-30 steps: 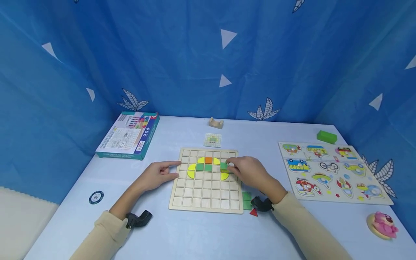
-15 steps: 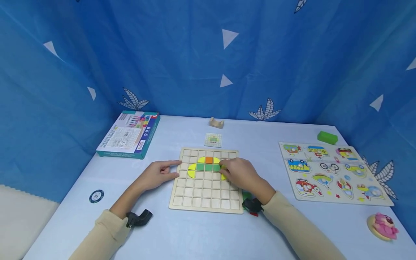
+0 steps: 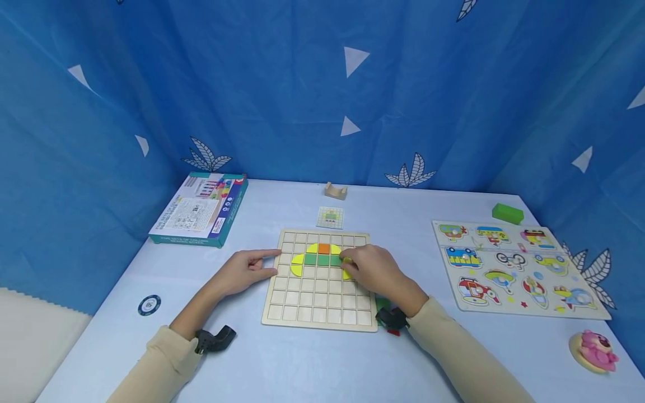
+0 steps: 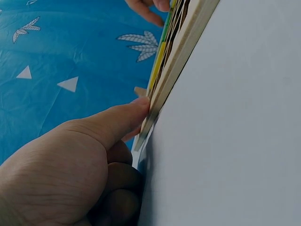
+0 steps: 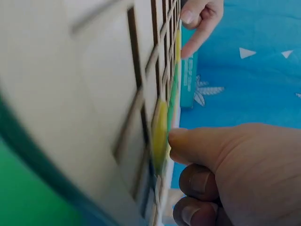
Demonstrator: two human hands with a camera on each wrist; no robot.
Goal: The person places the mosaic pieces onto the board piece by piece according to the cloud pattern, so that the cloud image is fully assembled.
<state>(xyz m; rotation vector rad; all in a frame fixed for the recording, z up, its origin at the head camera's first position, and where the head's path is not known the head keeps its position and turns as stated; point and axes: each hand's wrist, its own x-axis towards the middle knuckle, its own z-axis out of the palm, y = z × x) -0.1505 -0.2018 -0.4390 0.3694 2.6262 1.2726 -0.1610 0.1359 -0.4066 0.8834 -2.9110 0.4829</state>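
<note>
A wooden grid board (image 3: 319,301) bears an orange square (image 3: 324,248), a row of green square tiles (image 3: 316,259) and several yellow quarter-round tiles (image 3: 297,263). My left hand (image 3: 243,272) touches its left edge with thumb and index finger extended; in the left wrist view the thumb (image 4: 117,117) reaches the frame while the other fingers fold. Over the board's right part, my right hand (image 3: 377,271) pinches a green square tile (image 3: 336,260) at the row's right end. The right hand's fingertips (image 5: 176,141) are close to the grid beside a yellow tile (image 5: 160,134).
Behind the board lie a pattern card (image 3: 330,217) and a wooden stand (image 3: 335,191). A boxed game (image 3: 199,210) is back left, a round chip (image 3: 149,305) front left. Green tiles (image 3: 383,303) are partly under my right wrist. A picture puzzle (image 3: 519,266) lies right.
My right hand has moved left and down with the green tile, which now sits against the other green tiles in the row. My left hand has stayed at the board's edge.
</note>
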